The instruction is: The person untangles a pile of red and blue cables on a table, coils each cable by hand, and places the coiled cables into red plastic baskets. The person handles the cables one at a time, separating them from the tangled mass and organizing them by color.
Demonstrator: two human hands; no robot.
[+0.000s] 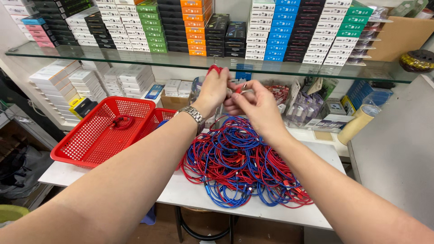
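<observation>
Fingers of both hands pinch red cable (216,69), looped upward

Both hands, left hand (212,90) and right hand (254,105), pinch a red cable (216,69) above the tangled red and blue cables (239,165) on the white desk (181,192), beside a red basket (101,131).

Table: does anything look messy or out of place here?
The red and blue cables lie in one tangled heap on the table. A single red cable sits coiled in the red basket. Nothing looks damaged.
</observation>
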